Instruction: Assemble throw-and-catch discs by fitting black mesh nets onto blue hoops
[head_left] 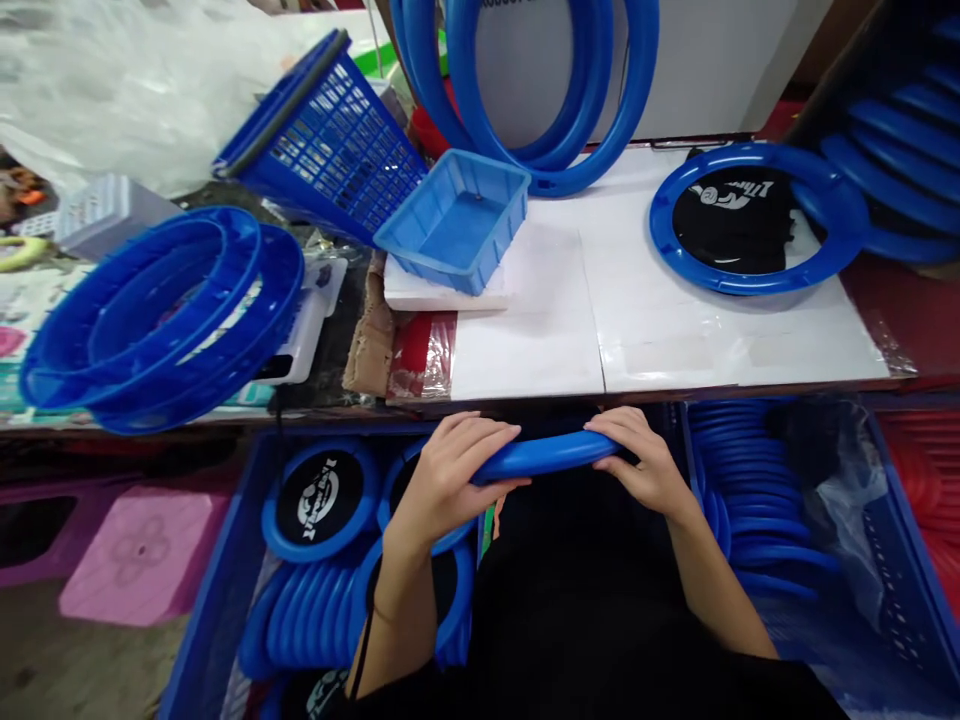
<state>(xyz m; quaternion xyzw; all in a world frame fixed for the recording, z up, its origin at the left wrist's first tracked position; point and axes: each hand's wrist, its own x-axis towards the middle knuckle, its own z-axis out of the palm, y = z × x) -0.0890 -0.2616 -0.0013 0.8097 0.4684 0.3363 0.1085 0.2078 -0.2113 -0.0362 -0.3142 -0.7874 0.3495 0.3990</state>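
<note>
Both my hands grip the near rim of one blue plastic ring (551, 453) with black cloth stretched across it, held low in front of me below the table edge. My left hand (450, 470) is wrapped round the rim's left part, and my right hand (637, 465) is curled over its right part. The black cloth (577, 560) hangs toward my lap. Just left of my left hand, finished blue discs with a black printed centre (321, 500) lie in a blue crate (214, 590).
A white tabletop (660, 330) carries another blue ring with black printed cloth (754, 215), a light blue tray (457, 220) and a tipped blue basket (330, 140). Stacked blue rings (161, 315) sit at left, others (742, 500) fill a crate at right. A pink stool (142, 550) stands low left.
</note>
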